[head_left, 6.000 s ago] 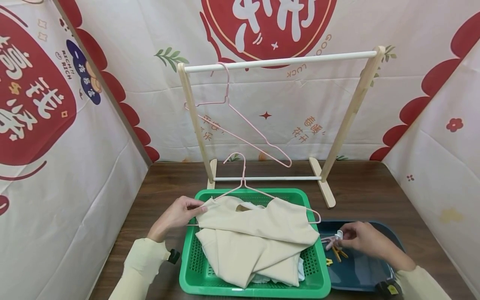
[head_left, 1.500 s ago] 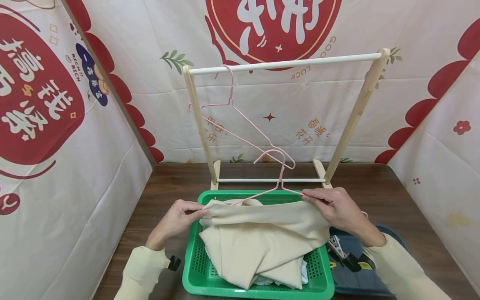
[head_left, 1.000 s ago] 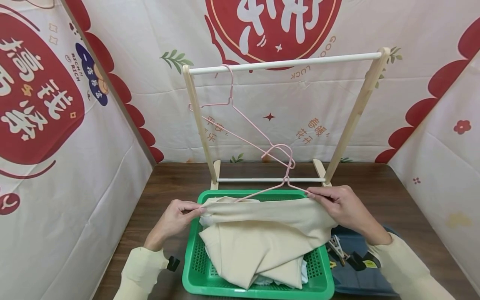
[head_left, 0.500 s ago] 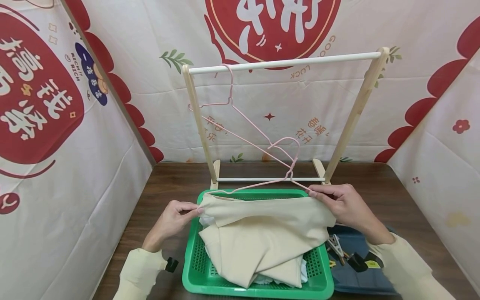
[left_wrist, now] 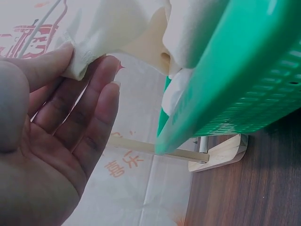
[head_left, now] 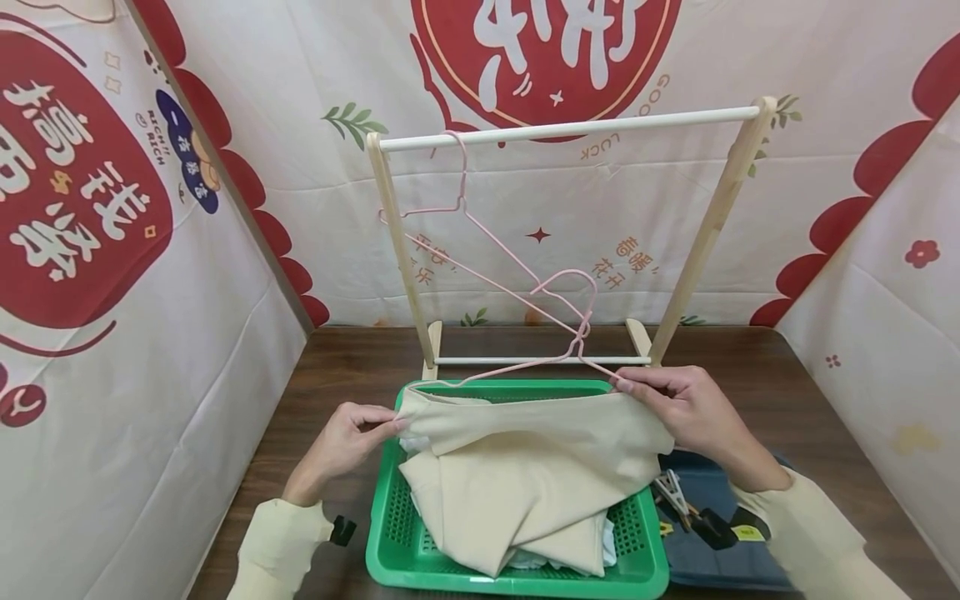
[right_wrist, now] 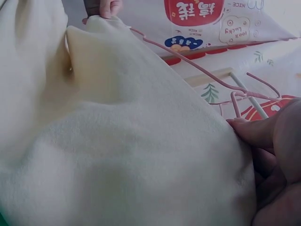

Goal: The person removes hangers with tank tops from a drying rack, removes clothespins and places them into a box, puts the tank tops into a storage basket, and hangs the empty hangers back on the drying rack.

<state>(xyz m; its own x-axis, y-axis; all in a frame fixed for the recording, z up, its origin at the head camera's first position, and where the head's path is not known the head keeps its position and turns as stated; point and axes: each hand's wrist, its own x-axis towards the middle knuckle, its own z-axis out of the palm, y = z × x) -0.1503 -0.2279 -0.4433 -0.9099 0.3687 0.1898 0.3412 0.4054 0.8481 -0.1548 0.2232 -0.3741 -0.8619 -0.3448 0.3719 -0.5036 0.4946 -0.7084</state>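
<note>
A cream garment (head_left: 517,450) lies partly bunched over the green basket (head_left: 386,508), its top edge pulled straight between my hands. My left hand (head_left: 341,442) pinches its upper left corner; the left wrist view shows the cloth between thumb and fingertips, with the other fingers loosely bent. A pink clothes hanger (head_left: 517,367) stands hook-up behind that edge, leaning right. Its left arm reaches the garment's left corner. My right hand (head_left: 693,417) pinches the upper right corner together with the hanger's right arm, whose end is hidden by hand and cloth.
Behind the basket stands a rack (head_left: 570,129) with a white rail and wooden legs; another pink hanger (head_left: 461,175) hangs at its left end. At right, partly under my forearm, a dark blue tray (head_left: 705,558) holds clothespins (head_left: 673,493). Printed cloth walls surround the table.
My right hand has come from the clothespins in the tray to the garment's right corner. The top edge is lifted taut, and the hanger has shifted right and up. The last half second is nearly still.
</note>
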